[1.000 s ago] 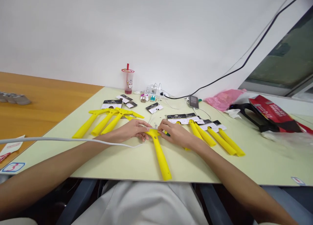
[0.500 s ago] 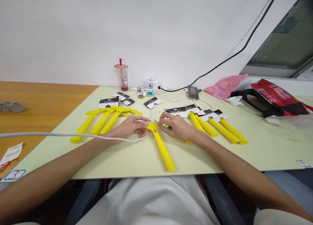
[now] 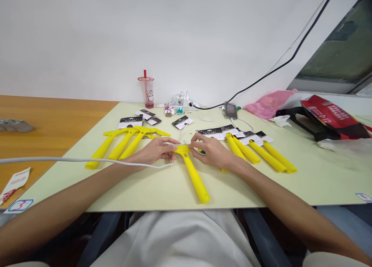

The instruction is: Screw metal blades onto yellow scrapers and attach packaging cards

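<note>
Yellow tool (image 3: 195,174), pale tabletop (image 3: 145,195), black-and-white card (image 3: 182,122), pink bag (image 3: 267,105), seemingly green handle (image 3: 202,152)

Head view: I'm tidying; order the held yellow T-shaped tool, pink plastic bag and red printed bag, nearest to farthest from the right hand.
1. Yellow tool: at the right hand.
2. Pink bag: right, by wall.
3. Red bag: farther right.

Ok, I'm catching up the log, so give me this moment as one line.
left hand: holding yellow tool, wide end | right hand: at same end, opposite side | behind: cup, paper card
</note>
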Demonstrator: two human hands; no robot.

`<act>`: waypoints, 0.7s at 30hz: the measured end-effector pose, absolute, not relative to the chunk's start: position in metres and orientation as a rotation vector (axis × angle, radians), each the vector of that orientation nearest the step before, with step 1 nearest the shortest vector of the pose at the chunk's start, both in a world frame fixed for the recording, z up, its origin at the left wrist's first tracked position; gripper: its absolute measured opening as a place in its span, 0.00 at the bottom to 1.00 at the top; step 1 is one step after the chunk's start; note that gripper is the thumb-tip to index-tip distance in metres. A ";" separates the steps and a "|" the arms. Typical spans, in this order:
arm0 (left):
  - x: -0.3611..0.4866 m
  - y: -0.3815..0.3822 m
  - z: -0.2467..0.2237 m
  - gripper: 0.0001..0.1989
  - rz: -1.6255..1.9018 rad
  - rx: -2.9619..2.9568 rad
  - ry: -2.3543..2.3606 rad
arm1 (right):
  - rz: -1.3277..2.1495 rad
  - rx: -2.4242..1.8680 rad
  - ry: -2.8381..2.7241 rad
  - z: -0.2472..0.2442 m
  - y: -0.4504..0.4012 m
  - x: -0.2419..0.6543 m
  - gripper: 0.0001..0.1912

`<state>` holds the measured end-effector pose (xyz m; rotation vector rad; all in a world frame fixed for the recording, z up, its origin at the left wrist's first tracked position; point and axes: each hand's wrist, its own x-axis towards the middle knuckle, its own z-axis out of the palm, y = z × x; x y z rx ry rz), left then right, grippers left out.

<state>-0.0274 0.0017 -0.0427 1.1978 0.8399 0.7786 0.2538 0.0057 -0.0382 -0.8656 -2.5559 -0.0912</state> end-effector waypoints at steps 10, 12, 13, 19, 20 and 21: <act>-0.026 -0.001 -0.040 0.29 0.871 1.212 0.811 | -0.112 -0.946 -2.380 -0.027 0.001 0.252 0.15; -0.025 -0.003 -0.037 0.28 0.894 1.194 0.800 | -0.094 -0.931 -2.411 -0.025 -0.001 0.253 0.17; -0.025 -0.003 -0.036 0.28 0.905 1.181 0.793 | -0.087 -0.922 -2.436 -0.024 -0.001 0.253 0.18; -0.025 -0.004 -0.034 0.27 0.959 1.115 0.780 | -0.097 -0.901 -2.490 -0.024 -0.001 0.254 0.21; -0.025 -0.003 -0.035 0.26 0.965 1.107 0.782 | -0.112 -0.900 -2.485 -0.025 0.000 0.254 0.20; -0.025 -0.003 -0.035 0.26 0.971 1.101 0.782 | -0.132 -0.897 -2.482 -0.027 0.001 0.255 0.20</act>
